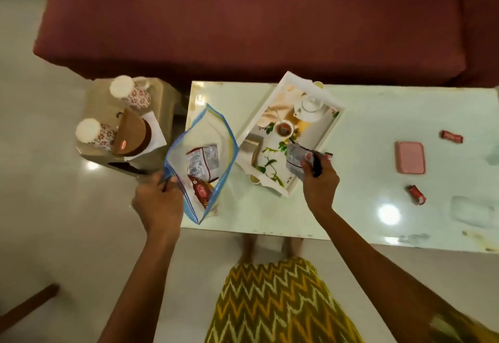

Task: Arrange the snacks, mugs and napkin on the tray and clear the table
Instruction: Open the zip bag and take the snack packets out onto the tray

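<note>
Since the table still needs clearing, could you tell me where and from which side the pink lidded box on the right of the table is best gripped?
Probably across its two long sides, coming straight down from above. The pink box lies flat on the table, low and rectangular, with rounded corners and clear space all around; the nearest wrapped snacks sit well apart, so fingers can close on both edges unhindered.

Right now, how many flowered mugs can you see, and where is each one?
2. Both stand upside down on the small side table left of the main table: one mug at its far side, the other mug nearer, beside a brown round box. None is on the tray yet.
</note>
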